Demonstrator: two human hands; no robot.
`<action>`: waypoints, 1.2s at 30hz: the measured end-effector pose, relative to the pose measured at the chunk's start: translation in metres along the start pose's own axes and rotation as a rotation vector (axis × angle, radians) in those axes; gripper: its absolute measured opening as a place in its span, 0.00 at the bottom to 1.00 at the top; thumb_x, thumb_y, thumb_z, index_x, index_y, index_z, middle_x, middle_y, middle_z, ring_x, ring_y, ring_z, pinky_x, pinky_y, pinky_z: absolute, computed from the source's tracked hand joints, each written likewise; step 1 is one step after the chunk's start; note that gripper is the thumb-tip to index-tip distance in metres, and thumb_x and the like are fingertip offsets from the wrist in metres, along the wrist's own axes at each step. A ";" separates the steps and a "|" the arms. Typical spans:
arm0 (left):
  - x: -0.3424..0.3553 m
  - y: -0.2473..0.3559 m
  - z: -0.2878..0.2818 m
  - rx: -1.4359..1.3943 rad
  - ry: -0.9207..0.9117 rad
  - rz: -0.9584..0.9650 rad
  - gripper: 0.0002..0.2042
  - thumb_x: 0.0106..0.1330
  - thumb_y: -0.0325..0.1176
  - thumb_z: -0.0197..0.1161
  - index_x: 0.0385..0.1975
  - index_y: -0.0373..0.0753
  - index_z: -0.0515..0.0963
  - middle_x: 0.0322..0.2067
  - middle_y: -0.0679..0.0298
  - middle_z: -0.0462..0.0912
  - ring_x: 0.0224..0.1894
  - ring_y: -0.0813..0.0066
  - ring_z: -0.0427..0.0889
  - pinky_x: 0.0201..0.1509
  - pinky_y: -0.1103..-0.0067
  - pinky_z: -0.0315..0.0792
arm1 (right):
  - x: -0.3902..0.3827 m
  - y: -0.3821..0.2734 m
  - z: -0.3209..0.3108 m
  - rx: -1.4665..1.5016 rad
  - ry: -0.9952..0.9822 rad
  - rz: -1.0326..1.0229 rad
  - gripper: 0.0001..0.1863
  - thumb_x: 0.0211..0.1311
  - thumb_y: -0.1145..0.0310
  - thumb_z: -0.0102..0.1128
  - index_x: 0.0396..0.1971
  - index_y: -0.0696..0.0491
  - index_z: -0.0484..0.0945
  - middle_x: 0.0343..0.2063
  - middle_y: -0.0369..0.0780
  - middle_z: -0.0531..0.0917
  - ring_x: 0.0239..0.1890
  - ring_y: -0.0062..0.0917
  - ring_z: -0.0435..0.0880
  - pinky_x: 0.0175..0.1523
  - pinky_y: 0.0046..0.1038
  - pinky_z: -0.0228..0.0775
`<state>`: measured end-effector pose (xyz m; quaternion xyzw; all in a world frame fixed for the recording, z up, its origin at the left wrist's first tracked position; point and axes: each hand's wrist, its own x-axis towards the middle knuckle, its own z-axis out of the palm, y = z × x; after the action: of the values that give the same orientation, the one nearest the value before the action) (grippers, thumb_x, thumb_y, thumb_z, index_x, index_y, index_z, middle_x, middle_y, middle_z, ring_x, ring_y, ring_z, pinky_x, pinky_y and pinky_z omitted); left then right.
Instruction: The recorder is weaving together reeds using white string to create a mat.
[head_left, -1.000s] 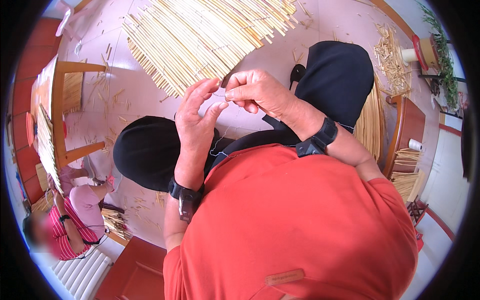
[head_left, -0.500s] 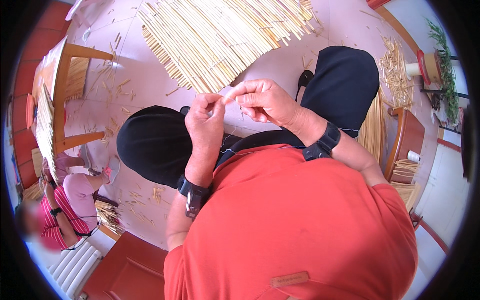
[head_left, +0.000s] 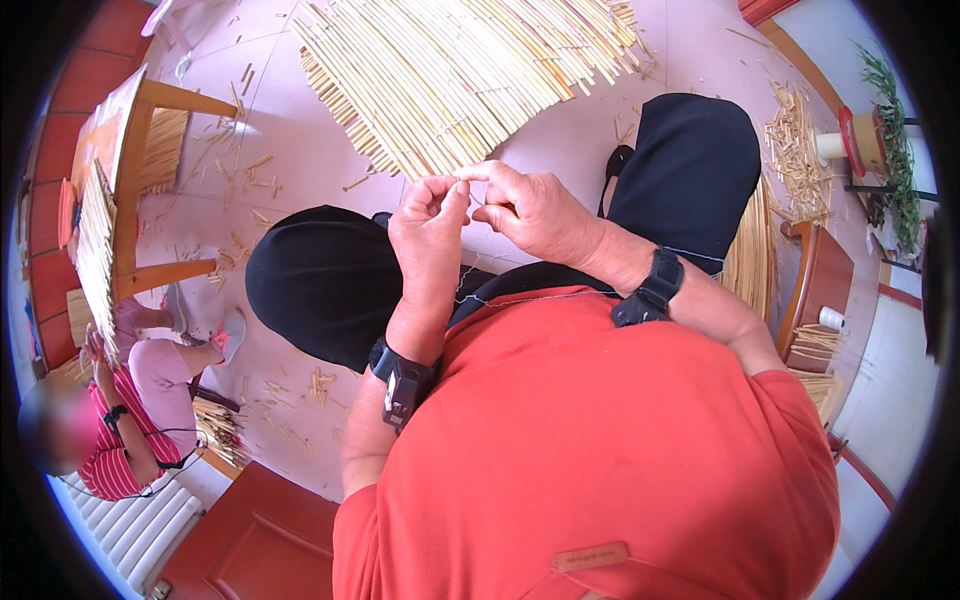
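My left hand (head_left: 430, 240) is closed in a pinch, thumb against forefinger. Its fingertips meet those of my right hand (head_left: 548, 215), also pinched, with the index finger stretched toward the left thumb. Between them is pale thread (head_left: 522, 297), which runs down to my lap and across to my right knee. Whether a needle is among the fingertips is too small to see. Just beyond the hands lies a mat of straw-coloured stalks (head_left: 450, 85), bound side by side with rows of stitches. Its near corner comes close to my fingertips.
Cut stalk pieces litter the floor, with a heap (head_left: 798, 150) at the far right. A wooden bench (head_left: 815, 285) holding a white thread spool (head_left: 830, 318) stands right. At left, a co-worker in a striped shirt (head_left: 120, 455) sits by a wooden table (head_left: 125, 190) with another mat.
Both hands stay together at the fingertips. The right forefinger has straightened toward the left thumb, and the left fingers have curled a little. The whole view has shifted slightly.
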<state>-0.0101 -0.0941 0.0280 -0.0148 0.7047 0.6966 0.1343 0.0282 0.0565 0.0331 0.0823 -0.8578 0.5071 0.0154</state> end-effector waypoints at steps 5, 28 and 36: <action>-0.002 0.004 0.007 -0.319 -0.075 -0.076 0.04 0.65 0.26 0.60 0.29 0.33 0.78 0.22 0.68 0.77 0.23 0.84 0.71 0.29 0.86 0.65 | 0.001 0.001 0.007 0.098 0.115 0.003 0.13 0.62 0.71 0.60 0.44 0.53 0.69 0.16 0.39 0.79 0.20 0.34 0.81 0.26 0.32 0.71; 0.005 0.004 0.001 -0.420 -0.077 -0.140 0.04 0.66 0.28 0.58 0.29 0.36 0.76 0.22 0.68 0.74 0.22 0.81 0.69 0.36 0.82 0.70 | 0.005 0.010 -0.014 -0.066 0.086 -0.190 0.05 0.59 0.68 0.60 0.30 0.53 0.81 0.27 0.41 0.84 0.31 0.35 0.83 0.36 0.32 0.75; 0.000 0.003 -0.005 -0.043 -0.303 -0.250 0.05 0.65 0.27 0.58 0.28 0.35 0.76 0.21 0.69 0.74 0.22 0.83 0.70 0.38 0.81 0.72 | 0.006 0.013 -0.022 -0.110 0.164 -0.114 0.03 0.57 0.75 0.62 0.31 0.57 0.79 0.25 0.41 0.82 0.26 0.29 0.80 0.32 0.25 0.71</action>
<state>-0.0121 -0.0991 0.0310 0.0002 0.6542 0.6835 0.3238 0.0192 0.0813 0.0338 0.0882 -0.8742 0.4625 0.1187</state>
